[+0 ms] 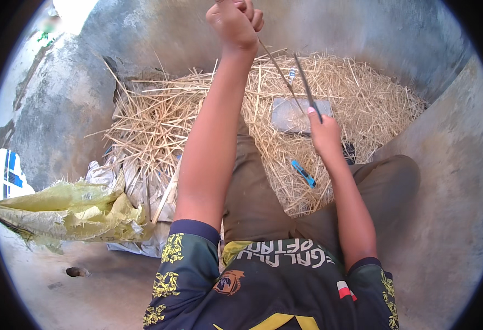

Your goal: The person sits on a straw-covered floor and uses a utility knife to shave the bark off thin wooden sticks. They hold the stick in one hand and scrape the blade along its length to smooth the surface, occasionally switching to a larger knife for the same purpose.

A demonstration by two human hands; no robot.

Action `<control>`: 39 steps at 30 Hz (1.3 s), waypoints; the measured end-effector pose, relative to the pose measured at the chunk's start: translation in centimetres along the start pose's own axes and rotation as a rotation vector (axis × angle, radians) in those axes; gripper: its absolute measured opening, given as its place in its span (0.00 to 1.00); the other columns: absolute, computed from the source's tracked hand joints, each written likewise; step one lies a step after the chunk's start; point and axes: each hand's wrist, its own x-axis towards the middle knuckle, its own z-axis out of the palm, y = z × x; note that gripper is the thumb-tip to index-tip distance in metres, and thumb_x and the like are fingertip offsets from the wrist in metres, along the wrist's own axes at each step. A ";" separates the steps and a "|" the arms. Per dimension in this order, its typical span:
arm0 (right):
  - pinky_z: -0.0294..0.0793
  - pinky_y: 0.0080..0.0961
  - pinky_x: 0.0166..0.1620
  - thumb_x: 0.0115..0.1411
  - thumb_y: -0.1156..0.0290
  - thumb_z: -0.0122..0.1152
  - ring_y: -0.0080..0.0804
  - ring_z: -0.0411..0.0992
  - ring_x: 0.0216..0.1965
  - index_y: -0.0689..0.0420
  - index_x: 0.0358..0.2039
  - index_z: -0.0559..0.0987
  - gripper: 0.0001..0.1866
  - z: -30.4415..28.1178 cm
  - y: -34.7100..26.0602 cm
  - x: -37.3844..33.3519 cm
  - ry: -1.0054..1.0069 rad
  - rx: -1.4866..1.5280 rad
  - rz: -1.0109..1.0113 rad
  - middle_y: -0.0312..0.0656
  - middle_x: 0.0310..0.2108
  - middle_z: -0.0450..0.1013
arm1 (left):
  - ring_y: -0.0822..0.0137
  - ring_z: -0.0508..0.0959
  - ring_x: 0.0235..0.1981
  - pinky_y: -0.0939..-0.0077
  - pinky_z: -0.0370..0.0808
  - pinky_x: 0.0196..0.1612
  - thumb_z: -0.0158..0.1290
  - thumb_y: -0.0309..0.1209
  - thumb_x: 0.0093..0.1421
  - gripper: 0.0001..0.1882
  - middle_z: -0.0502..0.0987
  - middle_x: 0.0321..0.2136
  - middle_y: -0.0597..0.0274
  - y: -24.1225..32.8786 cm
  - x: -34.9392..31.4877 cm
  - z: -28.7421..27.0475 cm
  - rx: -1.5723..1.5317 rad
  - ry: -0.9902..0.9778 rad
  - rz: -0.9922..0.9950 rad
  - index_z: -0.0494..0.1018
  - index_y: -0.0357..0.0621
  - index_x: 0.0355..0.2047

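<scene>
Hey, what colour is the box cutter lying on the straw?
Light blue with black parts; the box cutter shows in the head view.

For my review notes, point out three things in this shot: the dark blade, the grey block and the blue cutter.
Dark blade (304,82): head view, partway along its length.
Grey block (287,116): head view, on its top face, left of centre.
Blue cutter (303,174): head view, midway along its body.

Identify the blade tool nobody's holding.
The blue cutter, lying on the straw; the other, the dark knife, is gripped in the right hand.
</scene>
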 end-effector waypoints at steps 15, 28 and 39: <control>0.52 0.18 0.14 0.71 0.48 0.52 0.14 0.55 0.11 0.51 0.22 0.67 0.25 -3.4 -5.3 -1.4 -0.061 0.355 0.078 0.26 0.14 0.59 | 0.78 0.49 0.08 0.78 0.47 0.12 0.40 0.60 0.71 0.33 0.51 0.10 0.76 -1.4 0.8 2.1 0.019 -0.075 0.112 0.52 0.55 0.14; 0.57 0.27 0.19 0.68 0.44 0.52 0.22 0.59 0.13 0.53 0.20 0.69 0.28 -5.2 -7.3 -0.5 0.090 0.266 -0.019 0.29 0.14 0.61 | 0.78 0.50 0.08 0.78 0.47 0.12 0.40 0.58 0.72 0.33 0.52 0.09 0.76 -1.6 1.1 2.4 0.054 -0.079 0.115 0.51 0.56 0.14; 0.51 0.18 0.13 0.69 0.43 0.51 0.17 0.53 0.09 0.49 0.22 0.64 0.27 -7.9 -8.4 1.4 -0.143 0.348 0.195 0.29 0.13 0.58 | 0.79 0.53 0.09 0.78 0.48 0.12 0.39 0.57 0.73 0.34 0.53 0.09 0.76 -2.1 -0.6 4.6 0.101 -0.090 0.139 0.53 0.55 0.12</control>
